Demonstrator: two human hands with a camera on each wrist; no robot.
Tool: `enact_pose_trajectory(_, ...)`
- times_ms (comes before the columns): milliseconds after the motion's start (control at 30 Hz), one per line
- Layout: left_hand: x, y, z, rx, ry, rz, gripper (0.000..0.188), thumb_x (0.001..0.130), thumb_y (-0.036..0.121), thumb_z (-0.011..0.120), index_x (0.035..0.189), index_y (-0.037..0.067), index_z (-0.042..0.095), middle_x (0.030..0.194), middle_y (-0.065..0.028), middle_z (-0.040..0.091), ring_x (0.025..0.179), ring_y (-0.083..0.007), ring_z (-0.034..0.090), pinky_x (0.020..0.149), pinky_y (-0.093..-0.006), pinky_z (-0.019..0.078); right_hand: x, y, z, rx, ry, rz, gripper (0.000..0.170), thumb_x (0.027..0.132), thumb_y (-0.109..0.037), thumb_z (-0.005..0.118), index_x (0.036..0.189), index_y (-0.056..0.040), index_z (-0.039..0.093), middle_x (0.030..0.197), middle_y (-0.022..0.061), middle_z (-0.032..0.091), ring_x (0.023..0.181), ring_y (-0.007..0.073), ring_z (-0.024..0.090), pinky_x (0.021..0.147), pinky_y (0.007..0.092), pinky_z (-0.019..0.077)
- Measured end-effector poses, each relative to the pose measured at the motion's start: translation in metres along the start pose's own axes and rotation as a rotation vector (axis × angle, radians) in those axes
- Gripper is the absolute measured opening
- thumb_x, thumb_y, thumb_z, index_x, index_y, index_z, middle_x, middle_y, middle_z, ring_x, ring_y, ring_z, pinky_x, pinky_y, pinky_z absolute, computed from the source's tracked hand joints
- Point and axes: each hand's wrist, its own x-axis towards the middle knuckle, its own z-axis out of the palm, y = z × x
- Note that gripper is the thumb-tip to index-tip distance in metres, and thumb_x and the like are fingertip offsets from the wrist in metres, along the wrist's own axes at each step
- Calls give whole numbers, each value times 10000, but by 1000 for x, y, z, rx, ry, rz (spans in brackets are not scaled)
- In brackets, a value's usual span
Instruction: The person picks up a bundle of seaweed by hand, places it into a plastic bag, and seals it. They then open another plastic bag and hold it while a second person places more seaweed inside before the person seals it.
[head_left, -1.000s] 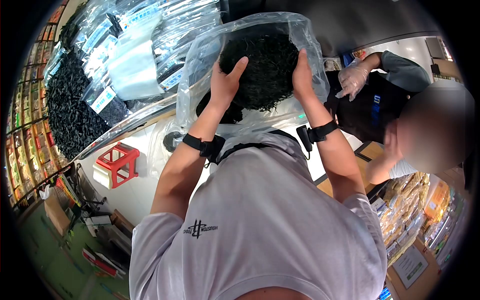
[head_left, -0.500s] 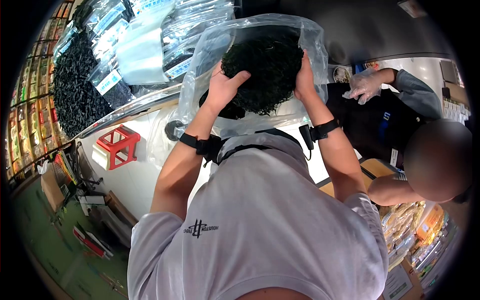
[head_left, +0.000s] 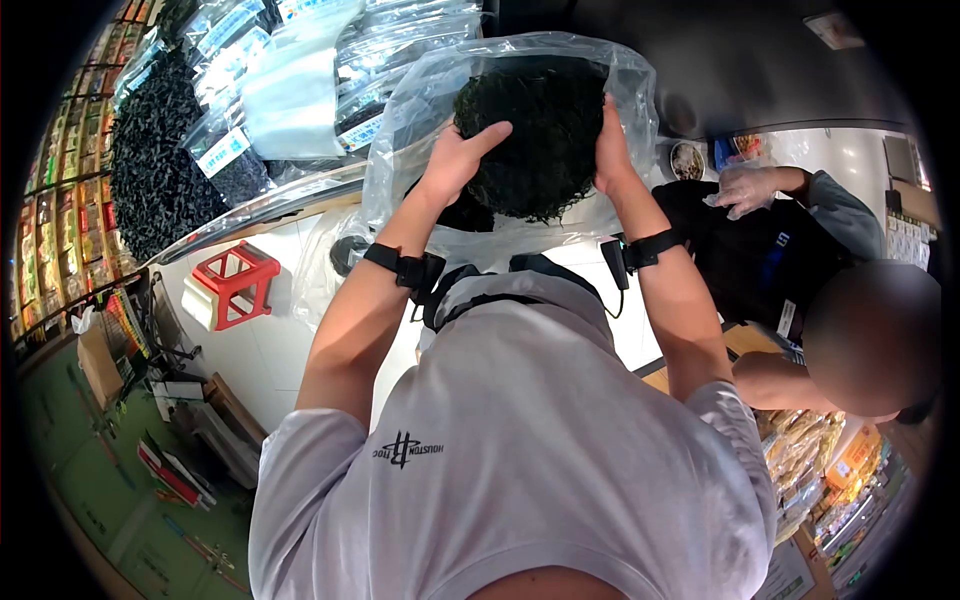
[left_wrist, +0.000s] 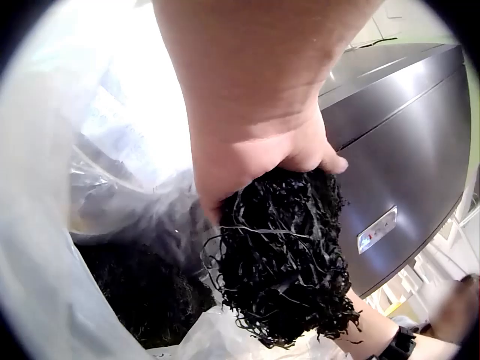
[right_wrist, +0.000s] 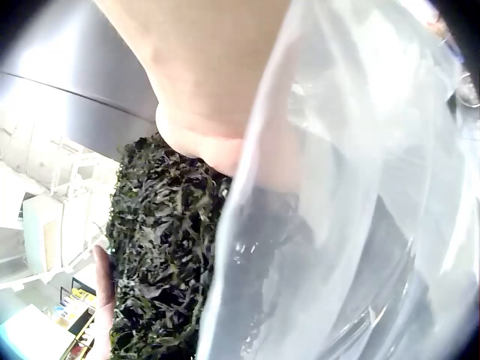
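A thick round cake of dried seaweed (head_left: 535,145) is held between both hands over the mouth of a large clear plastic bag (head_left: 395,195). My left hand (head_left: 462,160) grips its left side, the thumb lying across the near face. On the opposite edge, my right hand (head_left: 613,150) holds the cake, its fingers mostly hidden. Loose strands hang from the cake in the left wrist view. More dark seaweed (left_wrist: 142,292) lies lower inside the bag. In the right wrist view, the bag's wall partly covers my right hand (right_wrist: 202,150).
To the left, clear labelled packets (head_left: 295,100) lie beside a heap of dark dried pieces (head_left: 160,170). A red stool (head_left: 235,285) stands on the floor. Another person's gloved hand (head_left: 747,190) is close on the right, near a bowl (head_left: 687,160).
The cake has tilted, and its face now looks darker and flatter. Both hands keep their hold. The other person's gloved hand has shifted right and lower.
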Motion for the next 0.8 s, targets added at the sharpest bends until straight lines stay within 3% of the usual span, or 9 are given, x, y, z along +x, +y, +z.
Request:
enact_pose_trajectory(67, 1, 4, 1, 55, 86, -22, 406, 878, 205, 767, 1191, -19, 639, 1094, -87, 696, 953, -172, 669, 840, -324, 541, 1, 2, -4, -36, 53, -8, 708, 1011, -606, 402, 1434, -44, 482, 1432, 95, 531, 1287, 230, 507, 1098, 370, 387)
enact_pose_trajectory(167, -1, 11, 1, 143, 192, -25, 428, 848, 229, 801, 1155, -31, 656, 1059, -95, 713, 916, -169, 683, 812, -317, 551, 0, 3, -17, -150, 63, -51, 710, 966, -568, 553, 1410, -15, 505, 1387, 117, 566, 1273, 217, 517, 1088, 360, 389)
enact_pose_trajectory(233, -1, 10, -2, 175, 212, -13, 441, 834, 234, 816, 1147, -32, 657, 1054, -98, 717, 908, -168, 686, 804, -316, 554, -11, 3, -20, -525, -98, -92, 694, 893, -467, 714, 1382, -11, 530, 1338, 120, 599, 1240, 201, 540, 1074, 351, 398)
enact_pose_trajectory(267, 1, 7, -4, 185, 217, 30, 440, 830, 224, 821, 1137, -41, 652, 1053, -98, 717, 904, -165, 687, 808, -316, 555, -10, 5, -23, -491, -113, -102, 660, 809, -304, 830, 1333, -6, 563, 1274, 103, 638, 1167, 189, 588, 1034, 340, 435)
enact_pose_trajectory(433, 2, -1, -6, 257, 117, 133, 571, 765, 238, 876, 1156, -73, 600, 1095, -131, 701, 962, -191, 681, 864, -325, 547, -25, 7, -10, -536, -33, -215, 583, 717, -166, 897, 1210, -13, 627, 1131, 72, 701, 1003, 186, 660, 911, 310, 513)
enact_pose_trajectory(500, 0, -1, -8, 701, 146, 257, 747, 687, 275, 924, 1226, -67, 537, 1152, -161, 672, 1050, -229, 660, 921, -341, 527, -25, 7, -9, -586, 16, -332, 576, 707, -203, 907, 1174, -8, 632, 1081, 77, 716, 959, 186, 675, 878, 312, 528)
enact_pose_trajectory(533, 1, -2, -8, 715, 145, 258, 845, 628, 285, 949, 1264, -45, 502, 1197, -192, 646, 1117, -264, 638, 955, -356, 511, -20, 11, -12, -586, 14, -334, 576, 707, -203, 907, 1174, -8, 632, 1081, 77, 716, 959, 186, 675, 878, 312, 528)
enact_pose_trajectory(733, 3, -19, 4, 723, 340, 251, 800, 666, 241, 916, 1263, -57, 475, 1139, -250, 670, 1071, -352, 666, 920, -381, 526, -12, 27, -6, -763, 213, -562, 646, 644, -301, 939, 1106, 23, 625, 1034, 132, 729, 949, 220, 698, 852, 324, 530)
enact_pose_trajectory(800, 3, -22, 9, 736, 361, 278, 781, 680, 229, 906, 1262, -53, 468, 1126, -257, 673, 1066, -374, 665, 913, -393, 527, -17, 27, 0, -836, 305, -558, 668, 655, -325, 928, 1118, 34, 607, 1043, 169, 722, 967, 284, 700, 849, 351, 532)
